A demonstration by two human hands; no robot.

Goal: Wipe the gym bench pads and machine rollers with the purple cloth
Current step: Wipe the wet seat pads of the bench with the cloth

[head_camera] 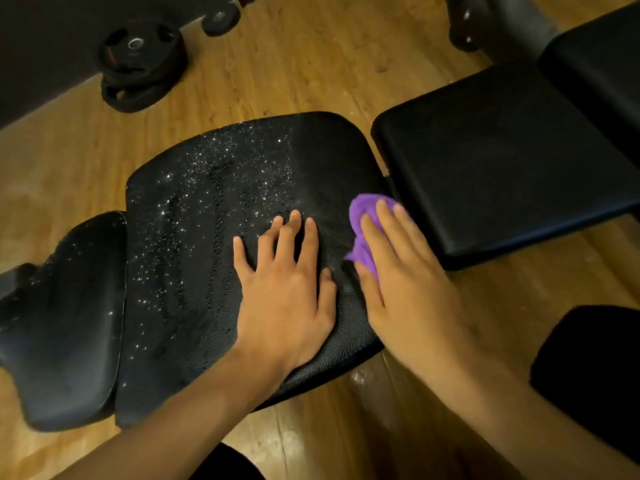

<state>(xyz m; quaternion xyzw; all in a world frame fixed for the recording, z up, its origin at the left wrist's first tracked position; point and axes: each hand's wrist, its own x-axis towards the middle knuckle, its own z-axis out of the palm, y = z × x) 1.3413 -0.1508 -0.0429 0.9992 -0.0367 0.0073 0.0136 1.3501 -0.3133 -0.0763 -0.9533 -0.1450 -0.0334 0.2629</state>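
purple cloth (363, 216) is pressed under the right hand (405, 282), fingers straight, at the middle pad's (207, 323) right edge. left hand (287, 285) is laid flat beside it, fingers spread, nothing held. droplets (194, 202) lie left of the cloth, along the bench's long axis; the strip nearest looks dry, probably.

Purple cloth (360, 216), R edge, wet pad (207, 220)
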